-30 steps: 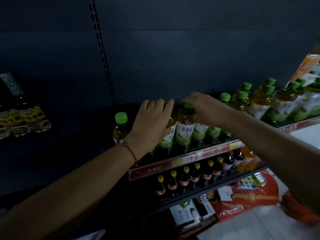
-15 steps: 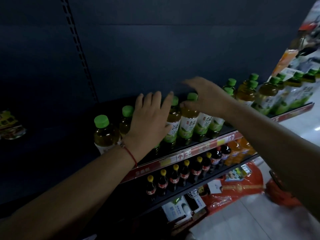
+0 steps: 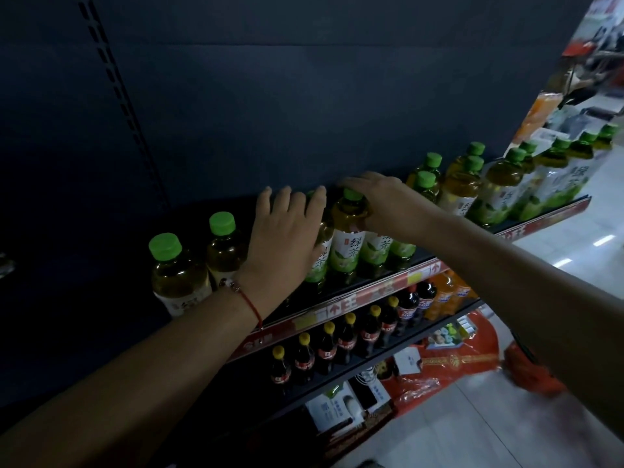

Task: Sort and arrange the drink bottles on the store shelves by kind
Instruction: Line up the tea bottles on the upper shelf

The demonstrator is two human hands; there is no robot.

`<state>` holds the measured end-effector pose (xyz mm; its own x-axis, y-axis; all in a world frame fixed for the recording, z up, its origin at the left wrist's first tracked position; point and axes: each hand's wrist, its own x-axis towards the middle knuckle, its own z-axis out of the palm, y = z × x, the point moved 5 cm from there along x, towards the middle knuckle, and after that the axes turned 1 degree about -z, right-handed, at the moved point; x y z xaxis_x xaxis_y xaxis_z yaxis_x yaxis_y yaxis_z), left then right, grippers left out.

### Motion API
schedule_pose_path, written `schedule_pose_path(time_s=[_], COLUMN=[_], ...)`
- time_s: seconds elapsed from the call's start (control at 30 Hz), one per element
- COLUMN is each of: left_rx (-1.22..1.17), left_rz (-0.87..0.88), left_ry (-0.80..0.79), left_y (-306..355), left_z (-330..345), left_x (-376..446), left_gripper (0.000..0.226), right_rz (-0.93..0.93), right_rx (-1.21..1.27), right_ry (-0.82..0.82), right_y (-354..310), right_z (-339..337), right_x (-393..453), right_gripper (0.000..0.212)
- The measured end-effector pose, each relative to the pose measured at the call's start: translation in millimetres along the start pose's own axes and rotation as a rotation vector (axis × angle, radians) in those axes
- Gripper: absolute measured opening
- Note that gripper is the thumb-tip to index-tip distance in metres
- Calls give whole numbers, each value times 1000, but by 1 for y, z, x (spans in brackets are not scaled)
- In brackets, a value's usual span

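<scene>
The left hand (image 3: 287, 231) hides most of a green-capped plastic tea bottle (image 3: 322, 244). At the upper right of the frame, the bright store aisle (image 3: 587, 62) is too blurry to tell.

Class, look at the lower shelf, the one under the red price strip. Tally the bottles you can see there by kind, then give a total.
Dark plastic bottles with yellow caps: 6
Dark plastic bottles without yellow caps: 2
Orange plastic drink bottles: 2
Total in view: 10
</scene>
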<state>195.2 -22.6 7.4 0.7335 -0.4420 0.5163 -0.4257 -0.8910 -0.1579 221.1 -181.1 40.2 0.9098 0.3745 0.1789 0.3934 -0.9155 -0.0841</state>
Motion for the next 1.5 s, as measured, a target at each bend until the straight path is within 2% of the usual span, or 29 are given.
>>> schedule_pose_path(time_s=[0.07, 0.2, 0.33, 0.4, 0.57, 0.7, 0.8, 0.87, 0.93, 1.03, 1.27, 1.43, 1.5], left_rx=[0, -40, -47, -33, -20, -48, -74, -55, -40, -52, -47, -37, -42], left_rz=[-24, -40, -22, -30, -101, -184, -182, -149, -136, -158, -198, -233, -207], left_ry=[-10, 42, 26, -19, -40, -18, 3, -23, -57, -72, -69, 8, 53], left_y=[2, 19, 43, 50, 56, 67, 82, 91, 95, 96, 96, 111, 126], left_z=[-1, -8, -4, 4, 11, 10, 11, 15, 22, 28, 32, 26, 24], left_x=[0, 8, 32, 44, 50, 53, 62, 69, 74, 74, 73, 76, 85], left_gripper=[89, 89, 91, 89, 77, 81, 87, 87, 87, 86, 83, 80, 82], right_rz=[-10, 23, -24, -83, -175, -241, -246, -183, -137, -168, -180, -202, -119], right_rx=[35, 52, -39, -65, 12, 105, 204, 225, 244, 242, 284, 346, 414], right_ry=[5, 139, -32, -37, 78, 96, 233, 306, 232, 81, 147, 101, 192], right_y=[0, 24, 50, 55, 64, 78, 97, 117, 135, 145, 152, 159, 183], right_z=[-3, -30, -22, -14, -7, -3, -18, -28, -26, -11, -3, -12, -30], right_x=[-6, -20, -20, -18, -15, -24, -32, -35, -35, -31, -25, -31, -33], right_gripper=[82, 77, 83, 81, 76, 78, 69, 66, 71, 77, 73, 79, 77])
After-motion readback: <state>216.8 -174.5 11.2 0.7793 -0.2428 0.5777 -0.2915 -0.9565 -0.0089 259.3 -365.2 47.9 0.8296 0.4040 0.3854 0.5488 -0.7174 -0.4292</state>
